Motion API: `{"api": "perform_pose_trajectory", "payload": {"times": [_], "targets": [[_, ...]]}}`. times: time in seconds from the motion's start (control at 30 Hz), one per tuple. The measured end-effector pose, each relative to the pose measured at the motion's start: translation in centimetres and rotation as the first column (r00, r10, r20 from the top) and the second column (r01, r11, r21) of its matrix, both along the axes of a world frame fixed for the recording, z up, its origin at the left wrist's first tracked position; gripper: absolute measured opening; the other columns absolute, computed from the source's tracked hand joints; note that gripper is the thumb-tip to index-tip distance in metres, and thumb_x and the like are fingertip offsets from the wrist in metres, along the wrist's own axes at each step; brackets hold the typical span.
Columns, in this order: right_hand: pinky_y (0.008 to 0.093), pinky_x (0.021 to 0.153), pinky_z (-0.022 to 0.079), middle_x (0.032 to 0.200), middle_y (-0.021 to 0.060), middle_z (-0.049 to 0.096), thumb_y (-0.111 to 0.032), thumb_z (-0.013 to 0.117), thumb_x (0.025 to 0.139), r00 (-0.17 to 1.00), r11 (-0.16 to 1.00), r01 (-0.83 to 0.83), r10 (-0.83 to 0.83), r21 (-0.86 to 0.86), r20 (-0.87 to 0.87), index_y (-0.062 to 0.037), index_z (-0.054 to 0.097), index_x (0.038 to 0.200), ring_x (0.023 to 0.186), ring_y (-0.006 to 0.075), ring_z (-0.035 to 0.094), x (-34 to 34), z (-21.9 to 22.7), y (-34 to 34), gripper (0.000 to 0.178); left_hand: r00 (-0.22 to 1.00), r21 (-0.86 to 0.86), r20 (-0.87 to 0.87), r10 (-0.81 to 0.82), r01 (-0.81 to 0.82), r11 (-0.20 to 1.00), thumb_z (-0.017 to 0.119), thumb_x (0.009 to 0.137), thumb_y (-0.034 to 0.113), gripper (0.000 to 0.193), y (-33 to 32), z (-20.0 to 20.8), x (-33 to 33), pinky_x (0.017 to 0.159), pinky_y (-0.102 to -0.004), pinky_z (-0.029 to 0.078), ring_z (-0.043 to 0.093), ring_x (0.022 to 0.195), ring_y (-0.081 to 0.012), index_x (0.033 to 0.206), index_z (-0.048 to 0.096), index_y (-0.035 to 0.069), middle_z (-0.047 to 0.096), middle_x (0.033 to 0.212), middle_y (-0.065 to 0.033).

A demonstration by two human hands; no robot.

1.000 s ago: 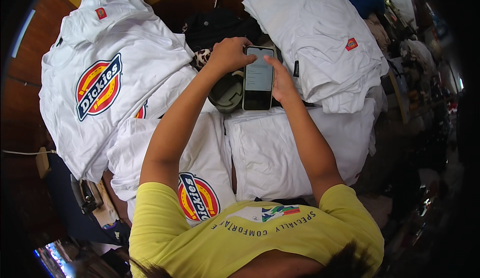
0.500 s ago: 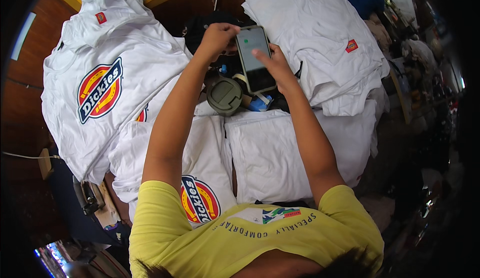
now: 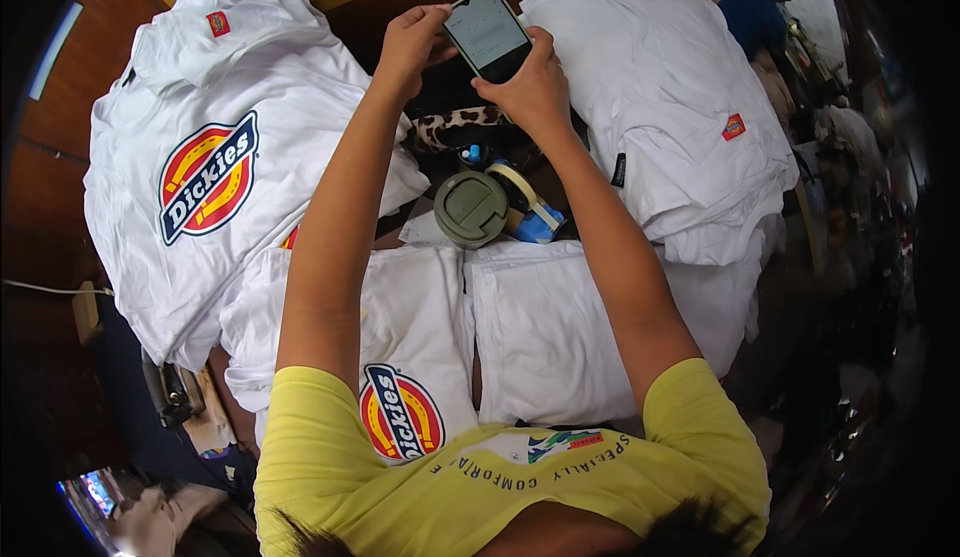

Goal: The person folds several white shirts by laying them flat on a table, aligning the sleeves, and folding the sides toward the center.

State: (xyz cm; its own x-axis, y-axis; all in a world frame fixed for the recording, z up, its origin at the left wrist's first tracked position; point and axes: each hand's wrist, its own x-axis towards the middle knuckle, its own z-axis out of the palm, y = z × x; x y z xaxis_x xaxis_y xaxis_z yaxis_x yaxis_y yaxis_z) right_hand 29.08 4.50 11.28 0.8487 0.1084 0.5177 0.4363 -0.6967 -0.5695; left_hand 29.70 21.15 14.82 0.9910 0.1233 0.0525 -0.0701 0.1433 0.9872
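A smartphone with a lit, pale screen is held up over the far side of the table, tilted to the left. My left hand grips its left edge with the fingertips. Around the lower right side wraps my right hand, its thumb at the bottom of the screen. Below the phone, between my forearms, stands a tumbler with a grey-green lid. Beside the lid lie a cream-coloured ring, which looks like a tape roll, and a small blue packet.
White T-shirts with a printed logo are heaped at the left. Another white shirt stack rises at the right. Folded white shirts lie close to me. Leopard-print cloth is behind the tumbler. A person in blue is at the far right.
Both hands have carried the phone farther away and slightly left, tilting it more. My right thumb has moved from mid-screen to the lower end. The screen's content differs.
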Motion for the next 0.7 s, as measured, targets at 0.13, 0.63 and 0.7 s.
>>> {"api": "perform_pose_trajectory", "payload": {"times": [0.13, 0.63, 0.7], "targets": [[0.0434, 0.077, 0.046, 0.105, 0.0215, 0.051, -0.031, 0.080, 0.051, 0.987, 0.998, -0.054, 0.056, -0.012, 0.148, -0.0040, 0.031, 0.113, 0.092, 0.0392, 0.055, 2.4, 0.1, 1.1, 0.083, 0.996, -0.004, 0.018, 0.092, -0.092, 0.996, 0.052, 0.086, 0.033, 0.032, 2.3, -0.9, 2.1, 0.069, -0.0282, 0.047, 0.058, 0.075, -0.0146, 0.103, 0.057, 0.006, 0.060, 0.092, -0.0044], [0.0284, 0.080, 0.043, 0.094, 0.0110, 0.061, -0.013, 0.066, 0.073, 0.819, 0.761, -0.541, 0.574, 0.357, 0.017, -0.0028, 0.053, 0.102, 0.088, 0.0214, 0.059, 8.6, -4.6, 4.6, 0.033, 0.897, 0.796, 0.189, 0.400, -0.379, 0.472, 0.065, 0.072, 0.025, 0.022, 7.4, -5.9, 6.0, 0.074, -0.0343, 0.047, 0.063, 0.081, -0.0273, 0.086, 0.068, 0.010, 0.065, 0.082, -0.0128], [0.0279, 0.079, 0.043, 0.095, 0.0125, 0.062, -0.011, 0.066, 0.073, 0.737, 0.683, -0.589, 0.673, 0.432, -0.058, -0.0055, 0.052, 0.106, 0.087, 0.0218, 0.060, 8.2, -5.1, 3.9, 0.036, 0.846, 0.523, 0.220, 0.485, -0.522, 0.674, 0.065, 0.072, 0.024, 0.021, 8.5, -6.6, 7.0, 0.073, -0.0315, 0.047, 0.063, 0.077, -0.0231, 0.088, 0.068, 0.010, 0.066, 0.080, -0.0116]]}}
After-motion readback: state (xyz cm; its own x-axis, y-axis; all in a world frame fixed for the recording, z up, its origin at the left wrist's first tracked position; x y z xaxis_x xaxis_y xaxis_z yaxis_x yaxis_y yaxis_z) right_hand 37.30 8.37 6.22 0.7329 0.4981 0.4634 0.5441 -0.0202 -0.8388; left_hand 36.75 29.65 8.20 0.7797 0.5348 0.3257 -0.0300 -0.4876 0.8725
